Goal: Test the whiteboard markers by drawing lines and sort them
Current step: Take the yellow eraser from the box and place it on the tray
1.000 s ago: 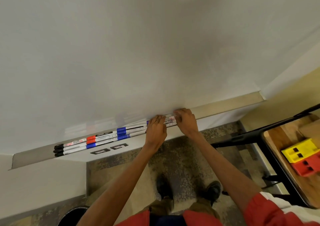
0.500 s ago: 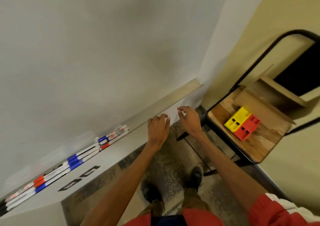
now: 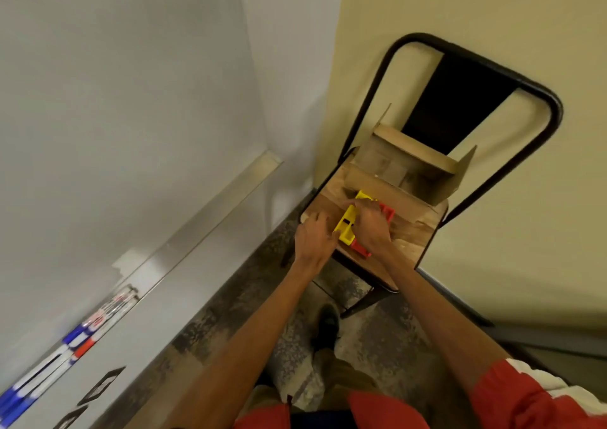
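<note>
Several whiteboard markers [image 3: 82, 340] with blue, red and black caps lie end to end on the metal ledge [image 3: 213, 205] under the whiteboard [image 3: 115, 100], at the lower left and blurred. A yellow holder [image 3: 346, 228] and a red holder [image 3: 359, 249] sit side by side on a wooden chair seat [image 3: 407, 241]. My right hand [image 3: 371, 228] lies over both holders, thumb across the yellow one, fingers curled on them. My left hand [image 3: 313, 238] is just left of the yellow holder, fingers apart, holding nothing.
An open cardboard box [image 3: 410, 169] stands at the back of the chair seat, against the black metal chair back [image 3: 460, 93]. The chair is against a yellow wall. Patterned floor and my shoes [image 3: 325, 323] are below.
Both hands let go of the markers on the ledge and swung right to the chair. The view turned with them; my right hand now covers the yellow and red holders.
</note>
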